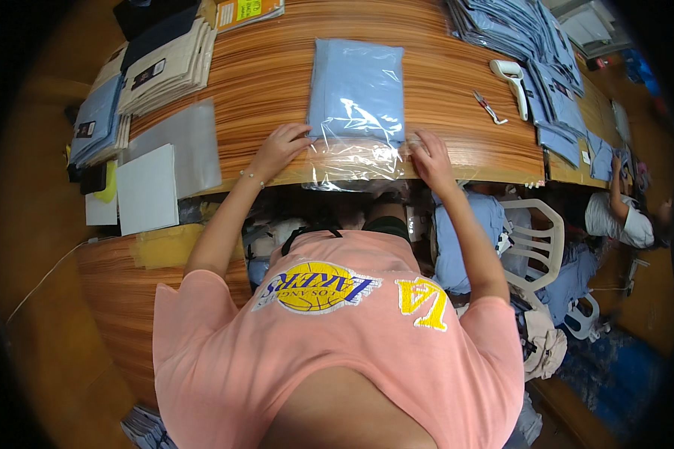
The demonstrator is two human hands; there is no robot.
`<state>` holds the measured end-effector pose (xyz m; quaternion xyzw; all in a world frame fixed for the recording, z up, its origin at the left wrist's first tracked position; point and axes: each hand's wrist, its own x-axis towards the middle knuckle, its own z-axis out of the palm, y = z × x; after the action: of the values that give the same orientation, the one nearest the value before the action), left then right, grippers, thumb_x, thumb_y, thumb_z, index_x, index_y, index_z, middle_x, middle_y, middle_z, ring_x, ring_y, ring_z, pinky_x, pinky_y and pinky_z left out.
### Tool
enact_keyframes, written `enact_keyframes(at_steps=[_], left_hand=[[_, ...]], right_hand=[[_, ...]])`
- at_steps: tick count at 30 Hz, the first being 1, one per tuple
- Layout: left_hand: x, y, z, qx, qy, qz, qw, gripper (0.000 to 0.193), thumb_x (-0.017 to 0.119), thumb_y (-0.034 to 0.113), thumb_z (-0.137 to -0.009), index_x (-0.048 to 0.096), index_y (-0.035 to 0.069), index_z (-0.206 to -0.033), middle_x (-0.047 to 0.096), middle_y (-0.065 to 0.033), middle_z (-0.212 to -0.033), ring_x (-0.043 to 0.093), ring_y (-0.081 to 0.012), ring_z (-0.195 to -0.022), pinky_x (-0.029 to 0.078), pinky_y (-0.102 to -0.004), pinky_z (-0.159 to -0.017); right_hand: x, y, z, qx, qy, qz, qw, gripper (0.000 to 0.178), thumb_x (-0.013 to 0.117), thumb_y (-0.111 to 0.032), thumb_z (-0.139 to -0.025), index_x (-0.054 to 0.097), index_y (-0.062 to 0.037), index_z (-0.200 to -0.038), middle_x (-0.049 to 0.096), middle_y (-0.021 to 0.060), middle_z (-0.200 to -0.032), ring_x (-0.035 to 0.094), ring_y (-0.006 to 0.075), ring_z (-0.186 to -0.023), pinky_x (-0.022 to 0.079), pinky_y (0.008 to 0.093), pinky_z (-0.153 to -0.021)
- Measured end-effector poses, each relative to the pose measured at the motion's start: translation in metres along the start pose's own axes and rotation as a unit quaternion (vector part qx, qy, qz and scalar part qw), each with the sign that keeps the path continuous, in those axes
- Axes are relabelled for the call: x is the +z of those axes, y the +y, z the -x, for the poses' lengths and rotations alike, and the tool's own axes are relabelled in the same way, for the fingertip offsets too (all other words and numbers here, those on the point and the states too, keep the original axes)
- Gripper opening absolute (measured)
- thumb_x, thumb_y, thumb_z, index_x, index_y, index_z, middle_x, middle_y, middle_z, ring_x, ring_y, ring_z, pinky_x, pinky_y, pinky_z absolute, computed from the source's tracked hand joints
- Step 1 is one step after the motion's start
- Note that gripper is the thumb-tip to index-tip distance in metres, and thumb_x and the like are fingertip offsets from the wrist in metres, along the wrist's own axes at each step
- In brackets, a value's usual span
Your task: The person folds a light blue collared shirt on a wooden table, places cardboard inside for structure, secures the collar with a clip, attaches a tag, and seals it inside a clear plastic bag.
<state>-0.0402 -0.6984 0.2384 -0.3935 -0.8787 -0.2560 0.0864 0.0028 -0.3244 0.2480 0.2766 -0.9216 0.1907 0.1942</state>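
A folded light-blue garment (357,86) lies flat on the wood-grain table in front of me, inside a clear plastic bag (354,161). The bag's loose, shiny end reaches toward me over the table's near edge. My left hand (283,150) is at the bag's left side, its bent fingers closed on the plastic just below the garment's corner. At the opposite side, my right hand (431,159) has its fingers closed on the bag's right edge. The fingertips are partly hidden by glare and by the plastic.
Beige folded garments (168,71) and blue ones (96,123) are stacked at left, near white sheets (148,187). At right are a white lint roller (511,78), small thread snips (490,108) and blue garment stacks (502,30). Beyond a white plastic chair (535,243) is another person (618,213).
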Motion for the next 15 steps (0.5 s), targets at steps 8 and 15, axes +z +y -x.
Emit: enact_keyframes(at_steps=[8, 15], left_hand=[[-0.007, -0.013, -0.007, 0.084, -0.061, -0.024, 0.994, 0.021, 0.060, 0.010, -0.079, 0.058, 0.001, -0.097, 0.052, -0.0107, -0.124, 0.048, -0.0289, -0.117, 0.040, -0.0389, -0.099], [0.004, -0.022, -0.002, 0.071, -0.081, 0.003, 0.994, 0.025, 0.061, 0.016, -0.082, 0.057, 0.004, -0.103, 0.057, -0.0091, -0.118, 0.055, -0.0259, -0.106, 0.045, -0.0366, -0.091]], right_hand=[[0.018, 0.025, -0.022, -0.177, -0.125, 0.058, 0.974, 0.013, 0.053, -0.015, -0.079, 0.054, -0.0097, -0.090, 0.054, 0.0059, -0.122, 0.047, 0.0221, -0.119, 0.036, 0.0422, -0.100], [0.015, 0.023, -0.033, -0.179, -0.150, 0.036, 0.972, 0.013, 0.052, -0.015, -0.079, 0.054, -0.0092, -0.091, 0.057, 0.0064, -0.116, 0.051, 0.0214, -0.113, 0.038, 0.0388, -0.098]])
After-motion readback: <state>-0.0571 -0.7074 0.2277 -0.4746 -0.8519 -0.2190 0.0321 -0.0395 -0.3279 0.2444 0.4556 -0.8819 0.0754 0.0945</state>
